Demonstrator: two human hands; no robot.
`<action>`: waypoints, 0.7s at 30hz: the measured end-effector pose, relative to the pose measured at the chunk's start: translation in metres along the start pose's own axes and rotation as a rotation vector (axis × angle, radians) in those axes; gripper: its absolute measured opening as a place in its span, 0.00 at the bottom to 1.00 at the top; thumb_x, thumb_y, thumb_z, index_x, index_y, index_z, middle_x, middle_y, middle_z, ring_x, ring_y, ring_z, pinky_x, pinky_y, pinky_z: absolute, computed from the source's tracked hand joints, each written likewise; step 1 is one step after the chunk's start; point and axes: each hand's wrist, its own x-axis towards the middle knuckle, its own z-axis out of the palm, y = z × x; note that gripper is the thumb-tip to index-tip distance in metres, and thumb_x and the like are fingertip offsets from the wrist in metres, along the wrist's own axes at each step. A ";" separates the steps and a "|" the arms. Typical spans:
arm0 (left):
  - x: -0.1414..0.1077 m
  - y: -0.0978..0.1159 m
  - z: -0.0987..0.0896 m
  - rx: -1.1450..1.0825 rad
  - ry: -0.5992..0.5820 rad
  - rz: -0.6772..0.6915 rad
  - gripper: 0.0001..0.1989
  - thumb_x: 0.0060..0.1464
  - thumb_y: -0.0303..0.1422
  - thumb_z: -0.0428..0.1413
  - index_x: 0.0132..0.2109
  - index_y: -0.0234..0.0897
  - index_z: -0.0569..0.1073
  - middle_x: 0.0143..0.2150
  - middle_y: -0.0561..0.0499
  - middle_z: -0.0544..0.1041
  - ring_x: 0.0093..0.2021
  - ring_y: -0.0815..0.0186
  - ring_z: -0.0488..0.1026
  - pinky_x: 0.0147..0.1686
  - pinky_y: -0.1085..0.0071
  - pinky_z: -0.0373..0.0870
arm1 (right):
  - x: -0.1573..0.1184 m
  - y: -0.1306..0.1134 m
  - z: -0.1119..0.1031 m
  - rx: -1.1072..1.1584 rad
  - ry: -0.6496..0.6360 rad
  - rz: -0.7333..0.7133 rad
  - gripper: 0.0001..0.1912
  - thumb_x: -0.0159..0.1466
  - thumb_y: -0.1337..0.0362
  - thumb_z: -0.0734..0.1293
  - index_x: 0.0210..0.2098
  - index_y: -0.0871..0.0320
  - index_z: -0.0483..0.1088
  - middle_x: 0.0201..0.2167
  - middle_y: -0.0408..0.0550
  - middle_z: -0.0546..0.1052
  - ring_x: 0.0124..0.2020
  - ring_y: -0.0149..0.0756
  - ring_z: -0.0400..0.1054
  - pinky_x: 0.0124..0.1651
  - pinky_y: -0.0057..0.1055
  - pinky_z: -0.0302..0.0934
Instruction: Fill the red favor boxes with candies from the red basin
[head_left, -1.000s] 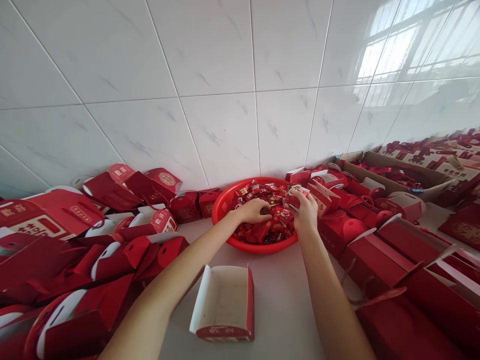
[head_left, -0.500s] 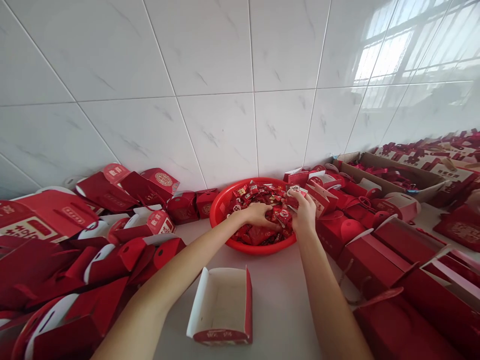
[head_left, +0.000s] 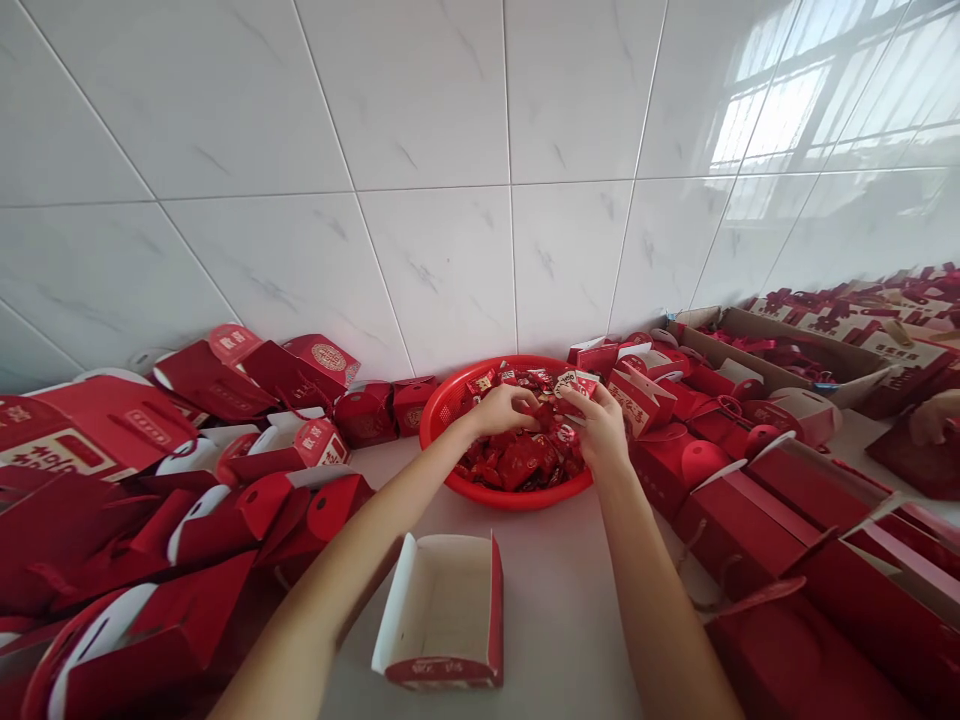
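Observation:
A red plastic basket (head_left: 517,500) full of small wrapped candies (head_left: 525,460) stands on the table against the wall. Over its left half, my left hand (head_left: 504,408) has its fingers curled in a pinch around a red-wrapped candy, partly hidden by the fingers. Above the basket's right side, my right hand (head_left: 600,425) grips several small red and white candy packets (head_left: 576,384) between thumb and fingers. An open red box (head_left: 442,610) with a white inside lies between my forearms, with nothing in it and neither hand touching it.
Red folded gift boxes (head_left: 217,520) crowd the left side. More red boxes (head_left: 787,490) fill the right side, near a cardboard carton (head_left: 847,372) of pinkish-red ribbons. Another person's hand (head_left: 934,415) shows at the right edge. The tiled wall (head_left: 435,270) rises behind the basket.
My left hand has lifted from among the candies and drawn back a little to the left, its fingers now curled. My right hand stays close by with its packets. Another person's hand has come into view.

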 end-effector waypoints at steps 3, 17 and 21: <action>-0.001 -0.005 -0.008 -0.087 0.102 0.005 0.11 0.40 0.36 0.64 0.32 0.36 0.76 0.31 0.51 0.78 0.34 0.64 0.74 0.37 0.69 0.70 | 0.000 0.001 0.000 -0.005 -0.046 0.003 0.21 0.38 0.63 0.79 0.32 0.58 0.74 0.27 0.42 0.80 0.27 0.34 0.73 0.27 0.27 0.68; -0.004 -0.005 -0.015 -0.239 0.278 0.033 0.17 0.39 0.45 0.66 0.31 0.36 0.80 0.33 0.51 0.80 0.36 0.63 0.74 0.42 0.66 0.68 | 0.002 0.000 -0.002 0.068 0.059 -0.003 0.15 0.40 0.66 0.77 0.27 0.58 0.74 0.26 0.41 0.79 0.27 0.32 0.73 0.26 0.25 0.71; -0.004 -0.004 -0.015 -0.261 0.321 0.065 0.16 0.40 0.45 0.66 0.30 0.36 0.79 0.31 0.52 0.78 0.34 0.64 0.73 0.40 0.67 0.68 | 0.002 0.000 -0.002 0.058 0.032 0.004 0.15 0.40 0.66 0.77 0.28 0.58 0.74 0.26 0.41 0.79 0.27 0.32 0.73 0.26 0.25 0.71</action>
